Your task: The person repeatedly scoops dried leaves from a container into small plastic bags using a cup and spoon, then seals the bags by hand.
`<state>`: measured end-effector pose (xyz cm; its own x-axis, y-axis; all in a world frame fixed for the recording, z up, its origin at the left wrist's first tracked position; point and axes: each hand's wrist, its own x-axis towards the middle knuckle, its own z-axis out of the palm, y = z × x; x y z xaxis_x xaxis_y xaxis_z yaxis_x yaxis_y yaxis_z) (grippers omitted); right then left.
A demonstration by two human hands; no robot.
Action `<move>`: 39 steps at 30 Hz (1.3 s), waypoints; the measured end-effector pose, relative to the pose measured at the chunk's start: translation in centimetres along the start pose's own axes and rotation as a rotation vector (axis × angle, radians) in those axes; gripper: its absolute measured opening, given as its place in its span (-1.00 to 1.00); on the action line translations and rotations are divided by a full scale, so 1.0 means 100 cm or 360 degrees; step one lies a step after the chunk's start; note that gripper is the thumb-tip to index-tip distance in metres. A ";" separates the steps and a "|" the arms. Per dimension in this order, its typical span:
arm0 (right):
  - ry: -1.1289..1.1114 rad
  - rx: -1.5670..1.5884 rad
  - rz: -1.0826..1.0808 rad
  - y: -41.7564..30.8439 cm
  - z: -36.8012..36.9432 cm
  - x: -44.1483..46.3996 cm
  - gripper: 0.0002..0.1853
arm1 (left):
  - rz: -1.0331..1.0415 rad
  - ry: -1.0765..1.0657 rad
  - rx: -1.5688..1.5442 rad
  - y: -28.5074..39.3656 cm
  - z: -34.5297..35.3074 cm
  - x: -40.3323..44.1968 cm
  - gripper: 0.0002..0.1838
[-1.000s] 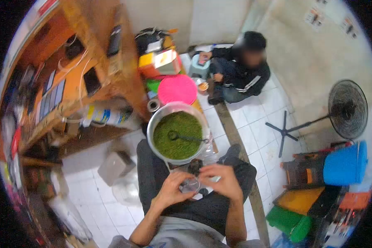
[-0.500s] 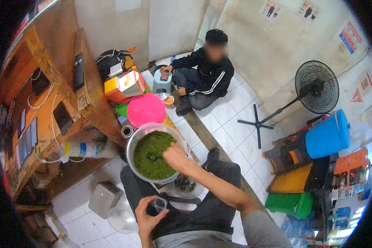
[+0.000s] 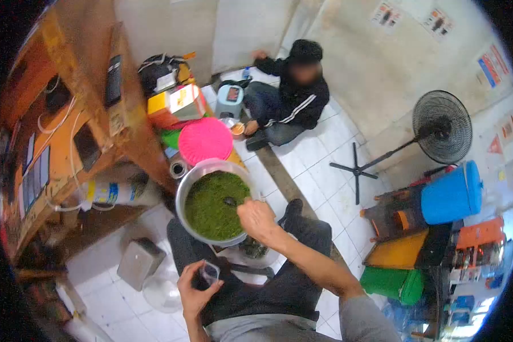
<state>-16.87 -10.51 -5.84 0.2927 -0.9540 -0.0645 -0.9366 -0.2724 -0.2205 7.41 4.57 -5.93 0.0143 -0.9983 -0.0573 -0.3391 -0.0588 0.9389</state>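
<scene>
A large metal bowl (image 3: 182, 215) rests by my knees, filled with a finely chopped green mixture (image 3: 211, 214). Closed around a spoon, my right hand (image 3: 257, 220) is at the bowl's right side. The spoon's dark round end (image 3: 229, 201) shows over the mixture, while most of its handle is hidden by my fingers. My left hand (image 3: 192, 293) grips a small clear plastic cup (image 3: 211, 272) above my lap, thumb on one side and fingers on the other. Partly hidden below my right wrist is a clear bag (image 3: 252, 249) with dark contents.
Beyond the bowl are a pink lid (image 3: 205, 141), an open jar (image 3: 178, 169) and a blue-grey device (image 3: 229, 101). A person (image 3: 293, 94) sits on the floor there. A wooden desk (image 3: 68, 171) stands left; a fan (image 3: 442, 126) and a blue bin (image 3: 451, 191) are right.
My right hand has shifted slightly right, and the spoon's end has moved toward the bowl's right side. The other person's hand has lifted off the device. The left hand still grips the cup.
</scene>
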 end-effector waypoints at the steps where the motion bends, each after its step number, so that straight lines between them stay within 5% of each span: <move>1: -0.0026 0.0033 -0.0048 -0.004 -0.001 -0.004 -0.86 | 0.0032 -0.0013 0.0047 0.004 -0.001 0.002 -0.33; 7: 0.0138 0.0128 -0.0025 -0.013 -0.003 -0.016 -0.92 | 0.0068 -0.0003 0.0088 0.010 -0.015 -0.002 -0.32; 9: -0.0113 0.0195 -0.0030 -0.024 -0.005 -0.018 -0.91 | 0.0040 0.0043 0.0101 0.007 -0.016 -0.005 -0.30; 15: 0.0070 0.0694 -0.0217 -0.028 0.017 -0.008 -0.76 | 0.0061 0.0108 0.0043 0.019 -0.028 0.008 -0.26; 22: -0.0210 0.1181 0.0232 0.007 0.011 -0.005 -0.74 | 0.0202 0.0225 0.0141 0.031 -0.042 0.042 -0.25; 26: 0.0009 0.0977 0.0104 0.014 0.007 -0.005 -0.77 | 0.0284 0.0312 0.0206 0.043 -0.037 0.068 -0.28; 28: 0.0161 0.0356 0.0127 -0.001 0.013 -0.005 -0.83 | 0.0355 0.0377 0.0242 0.046 -0.036 0.078 -0.32; 35: 0.0172 0.0590 -0.0053 -0.046 0.032 -0.014 -0.86 | 0.0189 0.0443 0.0293 0.039 -0.049 0.067 -0.33; 39: -0.0013 0.1046 0.0171 -0.030 0.040 0.000 -0.74 | 0.0164 0.0486 0.0320 0.029 -0.053 0.065 -0.32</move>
<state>-13.33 -9.19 -9.03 0.2082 -0.9700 -0.1258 -0.6490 -0.0407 -0.7597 11.48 -2.08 -1.80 0.2397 -0.9565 0.1663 -0.5308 0.0143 0.8474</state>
